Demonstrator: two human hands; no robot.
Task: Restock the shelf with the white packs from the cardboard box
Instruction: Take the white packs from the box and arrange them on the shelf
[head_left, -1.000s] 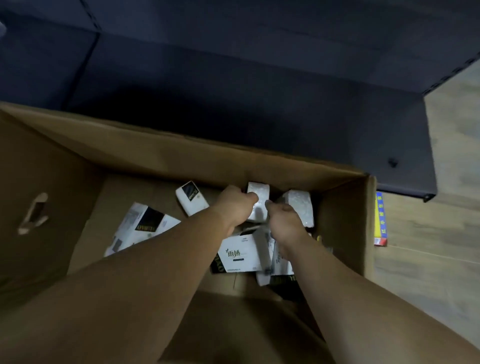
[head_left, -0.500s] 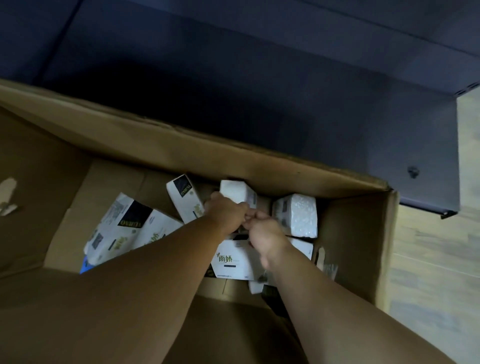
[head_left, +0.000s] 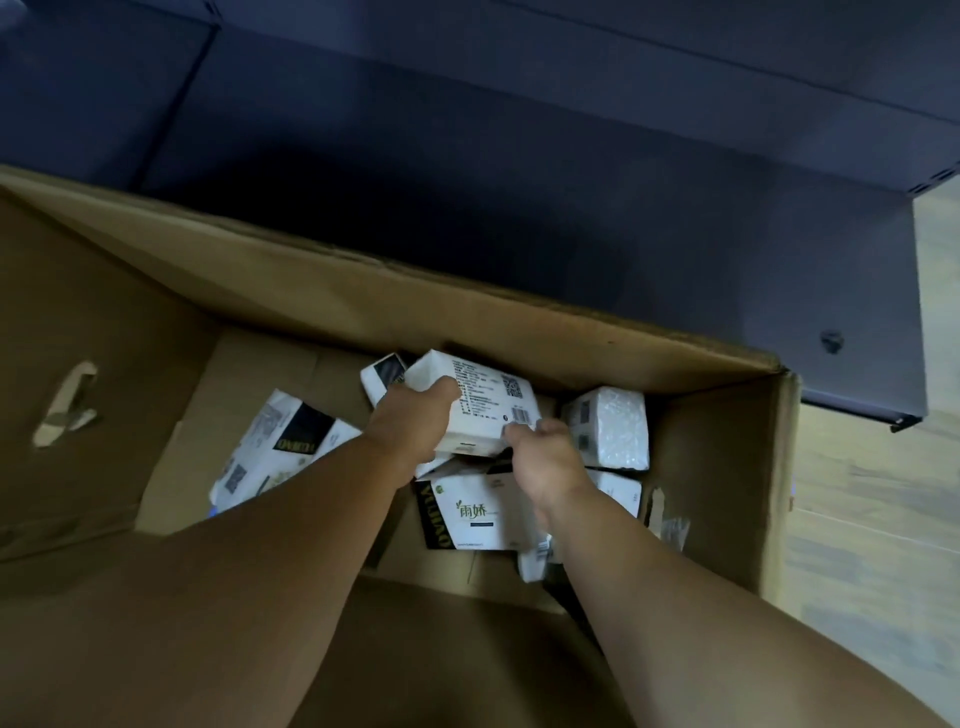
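**Both hands on one white pack inside the cardboard box**

The cardboard box (head_left: 519, 317) fills the lower and left part of the frame, its flaps open. Deep inside it, just right of centre, the left hand (head_left: 410, 426) and right hand (head_left: 545, 462) reach down together to a single white pack (head_left: 483, 402). The left grip is curled round the pack's left end, thumb on its printed top face. The right grip closes on the pack's lower right corner, fingertips just under the barcode. The pack sits tilted, its label with a QR code facing up.

Other white packs lie loose on the box floor. One with green characters (head_left: 478, 514) lies directly below the held pack, between the two forearms. A textured one (head_left: 608, 428) stands just to the right, close to the right hand. Another with a black panel (head_left: 280, 447) lies at centre left, partly hidden by the left forearm. A small one (head_left: 382, 376) peeks out behind the left hand.

The dark blue shelf (head_left: 571, 182) spans the upper frame, beyond the box's far wall. Pale wooden floor (head_left: 883, 519) shows along the right edge.
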